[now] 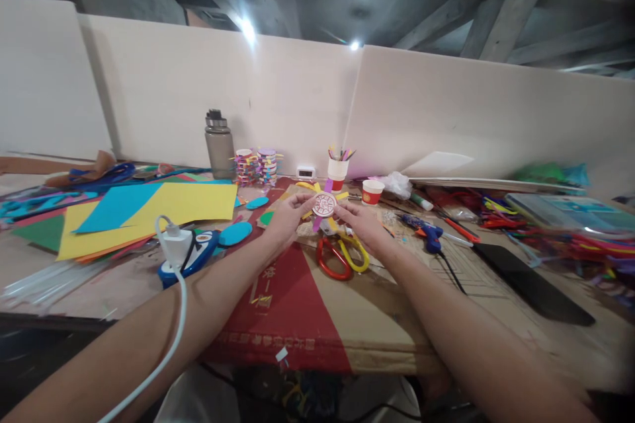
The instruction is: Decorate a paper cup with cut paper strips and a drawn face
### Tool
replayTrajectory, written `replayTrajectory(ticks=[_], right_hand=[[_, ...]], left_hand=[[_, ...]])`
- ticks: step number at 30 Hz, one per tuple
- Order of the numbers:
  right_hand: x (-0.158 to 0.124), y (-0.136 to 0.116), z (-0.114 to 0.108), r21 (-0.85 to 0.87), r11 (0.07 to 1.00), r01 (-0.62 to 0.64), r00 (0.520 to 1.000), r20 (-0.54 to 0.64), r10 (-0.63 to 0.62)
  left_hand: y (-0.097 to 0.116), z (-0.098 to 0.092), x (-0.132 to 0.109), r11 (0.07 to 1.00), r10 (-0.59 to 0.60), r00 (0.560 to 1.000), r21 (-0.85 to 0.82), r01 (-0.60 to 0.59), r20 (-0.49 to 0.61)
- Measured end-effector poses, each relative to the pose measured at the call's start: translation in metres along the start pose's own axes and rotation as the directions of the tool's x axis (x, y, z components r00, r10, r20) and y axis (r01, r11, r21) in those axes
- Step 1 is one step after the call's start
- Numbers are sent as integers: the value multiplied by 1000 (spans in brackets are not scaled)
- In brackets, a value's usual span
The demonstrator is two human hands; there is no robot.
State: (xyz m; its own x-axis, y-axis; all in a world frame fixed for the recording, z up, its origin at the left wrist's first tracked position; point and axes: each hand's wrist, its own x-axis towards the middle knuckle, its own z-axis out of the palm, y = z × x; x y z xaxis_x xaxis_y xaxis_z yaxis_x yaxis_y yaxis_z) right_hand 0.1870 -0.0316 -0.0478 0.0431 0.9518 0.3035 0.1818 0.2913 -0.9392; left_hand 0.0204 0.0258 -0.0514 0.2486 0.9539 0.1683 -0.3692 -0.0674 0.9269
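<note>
In the head view, the left hand (pixel 289 215) and the right hand (pixel 361 219) meet over the middle of the work surface, each with thumb and fingers in a narrow pinch on opposite sides of a round patterned disc (pixel 324 205). The disc is held up off the cardboard (pixel 377 327), its pale face with reddish line work towards the camera. A purple strip (pixel 329 185) shows above it, and yellow pieces spread out around it (how they are joined to it, I cannot tell).

Just below the hands lie scissors (pixel 350 266) with one red and one yellow handle. Behind the disc stand a cup of pens (pixel 338 170) and, to its right, a small red and white cup (pixel 372 193). Further left are a small white clock (pixel 306 172), two stacks wound with coloured strips (pixel 266 168) and a grey bottle (pixel 219 152).

Beyond the right hand lie a blue glue gun (pixel 427 231) and a black phone (pixel 533 284). On the left are yellow paper (pixel 198 201), blue ovals (pixel 235 233) and a blue and white power strip (pixel 201 252) with a white plug (pixel 176 242) in it.
</note>
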Motion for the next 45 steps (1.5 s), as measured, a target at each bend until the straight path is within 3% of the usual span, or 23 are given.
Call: replayTrajectory(ticks=[3,6,11,14,20,31,38,45], right_hand=[[-1,-4,2,58,997,-59,998,8,58],[-2,-6,5,102,991,-89,995,-34,93],[-1,-1,4,74,993,-94,986,-132,103],[-2,-3,3,27,997,-66,987,-144,69],[-6,-11,8,-20,993,-113,979,-171,108],[-4,-4,12,-84,994,-66,979,-199,48],[-1,4,12,-90,995,-40,984,-179,23],[-1,0,13,13,1000,-3,990,-141,5]], left_hand=[[0,0,-2,999,12,1000,39,-12,-2],[3,0,-4,977,88,996,195,-87,5],[11,4,-10,864,238,970,448,-230,39],[10,4,-11,795,277,953,528,-298,120],[4,3,-11,715,308,929,595,-367,203],[4,6,-15,598,393,899,690,-407,190],[2,6,-11,481,478,843,731,-485,245],[5,8,-9,550,434,868,691,-468,242]])
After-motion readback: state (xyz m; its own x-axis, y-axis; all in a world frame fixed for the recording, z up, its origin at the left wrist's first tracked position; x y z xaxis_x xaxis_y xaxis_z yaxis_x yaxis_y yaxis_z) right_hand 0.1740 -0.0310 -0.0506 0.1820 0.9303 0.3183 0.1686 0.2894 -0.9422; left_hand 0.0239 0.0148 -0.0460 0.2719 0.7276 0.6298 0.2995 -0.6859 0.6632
